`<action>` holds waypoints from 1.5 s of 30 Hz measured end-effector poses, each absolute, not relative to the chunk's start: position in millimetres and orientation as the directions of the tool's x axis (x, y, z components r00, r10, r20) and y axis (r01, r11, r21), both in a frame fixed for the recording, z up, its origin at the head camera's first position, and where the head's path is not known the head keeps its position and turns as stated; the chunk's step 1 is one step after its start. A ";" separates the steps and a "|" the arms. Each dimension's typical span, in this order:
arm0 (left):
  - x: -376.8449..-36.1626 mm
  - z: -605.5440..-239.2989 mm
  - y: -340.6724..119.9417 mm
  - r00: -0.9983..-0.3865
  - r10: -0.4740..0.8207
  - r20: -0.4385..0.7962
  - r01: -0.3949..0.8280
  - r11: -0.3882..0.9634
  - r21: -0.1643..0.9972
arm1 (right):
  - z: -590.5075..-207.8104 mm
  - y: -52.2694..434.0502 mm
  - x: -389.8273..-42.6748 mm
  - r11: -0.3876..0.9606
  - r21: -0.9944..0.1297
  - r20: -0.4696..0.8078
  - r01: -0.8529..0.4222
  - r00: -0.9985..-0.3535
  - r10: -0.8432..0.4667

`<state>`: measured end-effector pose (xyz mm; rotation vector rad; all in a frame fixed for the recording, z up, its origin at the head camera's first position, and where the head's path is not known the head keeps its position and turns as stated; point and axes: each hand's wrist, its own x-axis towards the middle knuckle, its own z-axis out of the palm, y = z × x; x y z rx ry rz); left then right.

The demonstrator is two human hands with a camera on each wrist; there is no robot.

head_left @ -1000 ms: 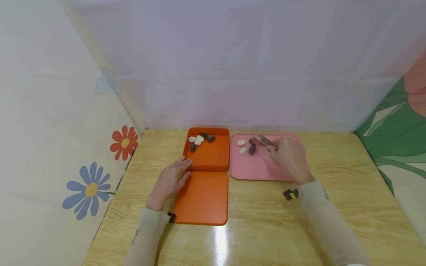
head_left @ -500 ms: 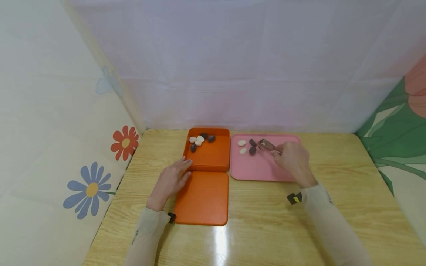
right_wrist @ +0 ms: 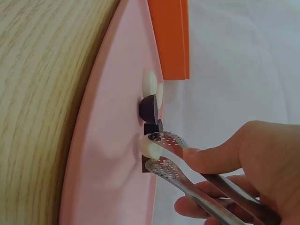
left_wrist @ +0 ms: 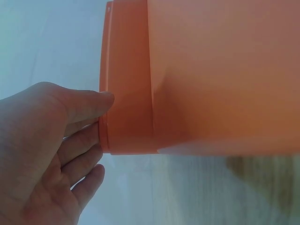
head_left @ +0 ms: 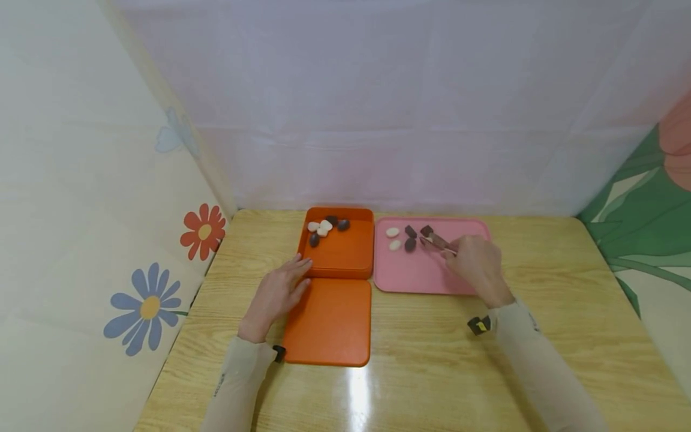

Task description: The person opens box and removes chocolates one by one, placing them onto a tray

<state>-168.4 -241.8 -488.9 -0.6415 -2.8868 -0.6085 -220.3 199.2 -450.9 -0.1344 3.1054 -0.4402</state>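
My right hand point(head_left: 475, 264) holds metal tongs point(right_wrist: 201, 194) with perforated, rounded tips, over the pink tray point(head_left: 399, 276). In the right wrist view, the tips stand on either side of a white oval piece point(right_wrist: 150, 148), which looks like a chocolate. Beside it lie a dark domed piece point(right_wrist: 149, 109) and dark blocky pieces, one partly behind the tongs. Two more white ovals point(head_left: 393, 232) sit to the left on the tray. My left hand point(head_left: 275, 294) rests at the near left corner of the orange box point(head_left: 351, 255), its thumb point(left_wrist: 105, 101) against the near wall.
Inside the orange box, white pieces point(head_left: 322, 230) and dark pieces point(head_left: 344, 224) are gathered at the far left. An orange lid point(head_left: 329, 324) lies on the wooden table point(head_left: 426, 360) in front of the box. A pale cloth point(head_left: 378, 120) hangs behind the table.
My right hand and tongs have shifted slightly right and nearer, uncovering a dark block on the tray. The tong tips now flank the white oval piece. My left hand stays in place.
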 end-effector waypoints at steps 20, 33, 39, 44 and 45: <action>-170.6 -491.4 -242.4 -0.900 0.382 0.212 0.435 0.821 0.369 | -461.3 201.7 -221.9 0.965 -0.254 -0.006 -0.057 -0.998 -0.060; -168.6 -490.5 -242.3 -0.903 0.378 0.204 0.429 0.826 0.366 | -457.0 203.4 -221.5 0.966 -0.257 -0.030 -0.025 -0.999 -0.034; -168.9 -490.6 -241.9 -0.905 0.374 0.204 0.425 0.826 0.371 | -453.9 203.2 -220.6 0.962 -0.272 -0.012 -0.035 -0.999 -0.040; -169.1 -491.6 -242.2 -0.905 0.375 0.202 0.425 0.828 0.367 | -448.8 201.8 -223.7 0.961 -0.267 0.024 -0.070 -0.998 -0.065; -169.1 -491.5 -242.2 -0.905 0.375 0.202 0.425 0.828 0.367 | -447.2 200.9 -223.9 0.960 -0.269 0.027 -0.076 -0.997 -0.072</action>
